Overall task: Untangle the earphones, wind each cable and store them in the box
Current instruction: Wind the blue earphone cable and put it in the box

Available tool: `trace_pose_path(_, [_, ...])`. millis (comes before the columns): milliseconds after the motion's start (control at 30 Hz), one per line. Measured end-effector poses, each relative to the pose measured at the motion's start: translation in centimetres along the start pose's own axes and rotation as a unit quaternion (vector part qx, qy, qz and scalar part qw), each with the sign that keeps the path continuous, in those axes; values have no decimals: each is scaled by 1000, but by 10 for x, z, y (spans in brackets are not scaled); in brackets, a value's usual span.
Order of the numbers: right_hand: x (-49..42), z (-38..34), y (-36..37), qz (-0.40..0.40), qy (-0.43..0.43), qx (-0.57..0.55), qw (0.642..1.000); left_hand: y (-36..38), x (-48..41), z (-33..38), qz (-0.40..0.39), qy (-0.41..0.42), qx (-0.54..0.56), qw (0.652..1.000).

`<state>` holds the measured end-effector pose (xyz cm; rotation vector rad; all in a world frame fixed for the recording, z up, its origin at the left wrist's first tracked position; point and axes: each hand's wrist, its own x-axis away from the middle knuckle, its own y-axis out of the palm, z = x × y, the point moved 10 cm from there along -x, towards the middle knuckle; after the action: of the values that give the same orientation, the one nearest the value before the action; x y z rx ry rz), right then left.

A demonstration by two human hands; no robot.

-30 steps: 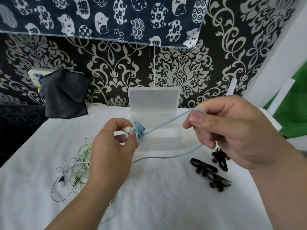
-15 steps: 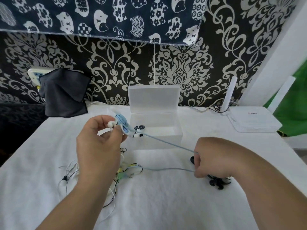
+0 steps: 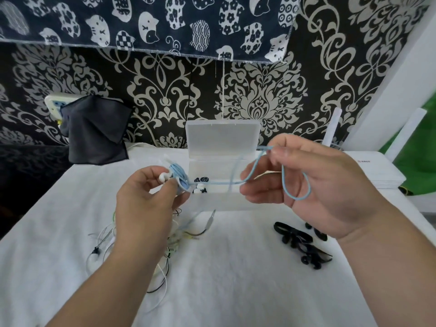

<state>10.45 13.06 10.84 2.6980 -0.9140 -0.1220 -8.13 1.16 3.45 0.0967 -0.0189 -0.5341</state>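
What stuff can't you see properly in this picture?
- Tangled earphones, head view: the left hand and forearm cover much of the pile.
- Blue cable: where its loose end goes, hidden in the right hand.
- Box contents: only a few black-and-white pieces show; frosted walls blur the rest.
- Black wound earphones: the right wrist hides some.
- White device: mostly behind the right hand.

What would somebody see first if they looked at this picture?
Probably the light blue earphone cable stretched between the two hands in the middle: the left hand pinches a wound blue coil, the right hand holds a loop. Behind them a clear plastic box stands open, and black earphones lie on the white cloth at right.
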Motion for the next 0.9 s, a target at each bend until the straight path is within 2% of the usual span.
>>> trace_pose_path(100, [-3, 0, -9, 45, -6, -54, 998, 2, 1, 2, -4, 4, 11, 1000])
trace_pose_path(200, [-5, 2, -14, 51, 11, -89, 995, -2, 0, 2, 7, -5, 18, 1000])
trace_pose_path(267, [-4, 5, -18, 51, 36, -38, 997, -1, 0, 4, 4, -2, 16, 1000])
trace_pose_path(333, [0, 7, -31, 80, 65, 105, 989, 1, 2, 7, -2, 4, 8, 1000])
trace_pose_path(367, [2, 10, -41, 87, 86, 208, 970, 1, 3, 8, -2, 7, 5, 1000])
trace_pose_path(400, [5, 14, -50, 86, 112, 321, 936, 1, 4, 10, -1, 11, -1, 1000])
trace_pose_path(467, [12, 19, -67, 73, 165, 510, 841, 3, 6, 14, -6, 24, -20, 1000])
trace_pose_path(533, [17, 19, -78, 80, 200, 605, 767, 9, 11, 20, -27, 40, -38, 998])
trace_pose_path(567, [18, 17, -80, 87, 205, 620, 753, 13, 14, 21, -41, 44, -42, 997])
trace_pose_path(600, [17, 15, -76, 89, 193, 624, 752, 18, 18, 22, -57, 45, -44, 996])
trace_pose_path(633, [14, 13, -67, 91, 168, 608, 771, 22, 21, 23, -72, 45, -47, 995])
trace_pose_path(733, [2, 19, -38, 75, 81, 478, 871, 34, 30, 23, -111, 38, -36, 992])
trace_pose_path(800, [-3, 41, -17, 31, 97, 389, 916, 40, 33, 22, -131, 28, -18, 991])
trace_pose_path(900, [-2, 70, 9, -29, 137, 353, 925, 42, 36, 19, -144, 13, -19, 989])
